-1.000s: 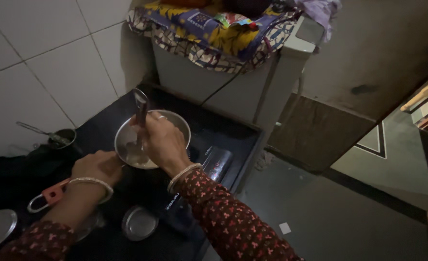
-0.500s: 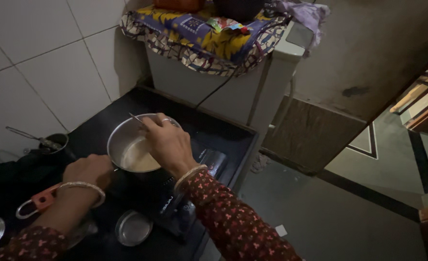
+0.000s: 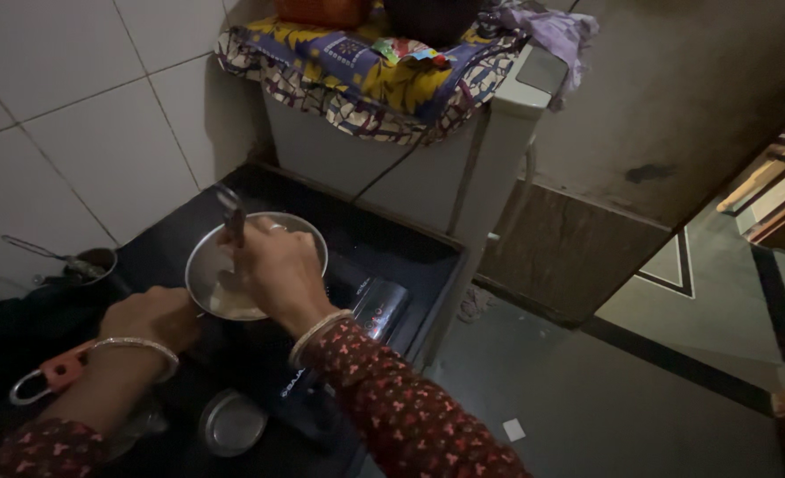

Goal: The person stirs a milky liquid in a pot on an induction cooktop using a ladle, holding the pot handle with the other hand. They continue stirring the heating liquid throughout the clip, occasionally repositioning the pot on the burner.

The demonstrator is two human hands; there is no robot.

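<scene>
Hands at work over a steel saucepan (image 3: 259, 232) on a dark induction cooktop (image 3: 383, 305), seen from above in a dim kitchen corner. The right hand (image 3: 273, 270) is closed around the handle of a metal spoon (image 3: 233, 226), which stands nearly upright with its lower end dipped into pale, milky liquid (image 3: 231, 303) at the bottom of the pan. The left hand (image 3: 151, 317) rests at the near-left edge of the pan, fingers curled over something there — whether it grips a handle cannot be told, as the hand itself covers the spot. Both wrists carry thin metal bangles, and the sleeves are dark red with a small pink print.

Near the left wrist lies an orange-handled tool with a metal loop (image 3: 42, 379). A small round steel lid (image 3: 232, 423) sits on the dark counter in front of the cooktop, near the person. Far left, against the white tiled wall (image 3: 82, 115), a small dark cup (image 3: 96, 263) holds a wire-handled strainer — details are lost in shadow. Beyond the pan stands a pale box-shaped appliance (image 3: 366, 150) draped with a patterned blue and yellow cloth (image 3: 366, 71). To the right, the grey floor (image 3: 605, 398) drops away below the counter.
</scene>
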